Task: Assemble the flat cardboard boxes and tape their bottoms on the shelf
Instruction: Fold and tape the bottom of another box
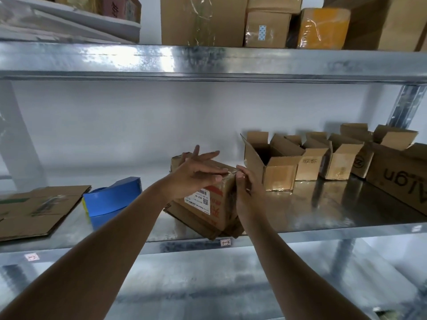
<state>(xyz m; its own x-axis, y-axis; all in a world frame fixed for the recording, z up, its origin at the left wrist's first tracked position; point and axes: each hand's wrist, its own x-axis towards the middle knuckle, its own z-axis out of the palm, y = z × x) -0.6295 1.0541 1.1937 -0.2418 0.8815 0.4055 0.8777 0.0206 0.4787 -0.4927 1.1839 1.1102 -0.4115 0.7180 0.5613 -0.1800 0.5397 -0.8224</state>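
At the centre of the frame both hands work on a cardboard box [208, 204] that sits tilted at the front edge of the metal shelf [323, 215], its bottom turned up and a white printed label facing the camera. The left hand [196, 174] lies across the top with fingers straight and spread, pressing down on the glossy tape there. The right hand [245, 192] cups the box's right side, thumb and fingers curled against the taped corner. To the left stands a blue tape dispenser [113, 197], and at the left edge lies a flat cardboard box [39, 209], still unfolded. Farther back on the right, a row of assembled boxes [307, 158] stands with flaps open upward; the nearest one shows a bare interior. In the upper part of the frame, the higher shelf carries closed taped cartons [268, 28].
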